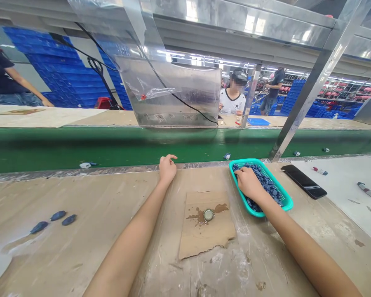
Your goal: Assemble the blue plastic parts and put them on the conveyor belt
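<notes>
My right hand reaches into a teal plastic basket full of small dark blue parts; its fingers are buried among them and I cannot see what they grip. My left hand rests at the far edge of the workbench beside the green conveyor belt, fingers loosely curled and holding nothing. Between my arms lies a piece of cardboard with a bottle cap sitting in a brown glue stain.
Three dark blue parts lie on the bench at left. A black phone lies right of the basket. Small parts ride the belt. A metal post and a shiny panel stand beyond. Other people work across the line.
</notes>
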Available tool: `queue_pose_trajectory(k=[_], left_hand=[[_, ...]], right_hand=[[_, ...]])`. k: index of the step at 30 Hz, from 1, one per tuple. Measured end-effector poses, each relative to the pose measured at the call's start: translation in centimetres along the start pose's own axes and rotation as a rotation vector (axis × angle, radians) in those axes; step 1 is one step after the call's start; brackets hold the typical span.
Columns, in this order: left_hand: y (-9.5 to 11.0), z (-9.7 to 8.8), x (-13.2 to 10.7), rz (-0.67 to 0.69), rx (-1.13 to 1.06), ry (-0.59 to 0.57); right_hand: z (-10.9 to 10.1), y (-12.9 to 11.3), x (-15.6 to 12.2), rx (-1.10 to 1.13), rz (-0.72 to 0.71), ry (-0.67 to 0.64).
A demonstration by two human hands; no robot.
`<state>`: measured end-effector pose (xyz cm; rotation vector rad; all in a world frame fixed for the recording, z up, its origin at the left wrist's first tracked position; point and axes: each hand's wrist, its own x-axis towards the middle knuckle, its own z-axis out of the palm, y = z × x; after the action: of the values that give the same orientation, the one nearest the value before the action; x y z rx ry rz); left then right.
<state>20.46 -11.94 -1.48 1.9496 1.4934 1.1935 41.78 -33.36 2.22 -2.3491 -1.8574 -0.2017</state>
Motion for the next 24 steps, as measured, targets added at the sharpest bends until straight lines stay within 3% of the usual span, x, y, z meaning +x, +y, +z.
queue_pose_trajectory(k=[24], left_hand=[[0.24,-0.22,-0.15,0.010,0.024,-0.028]], right_hand=[[-0.25,-0.21,-0.26,-0.002,-0.004,0.013]])
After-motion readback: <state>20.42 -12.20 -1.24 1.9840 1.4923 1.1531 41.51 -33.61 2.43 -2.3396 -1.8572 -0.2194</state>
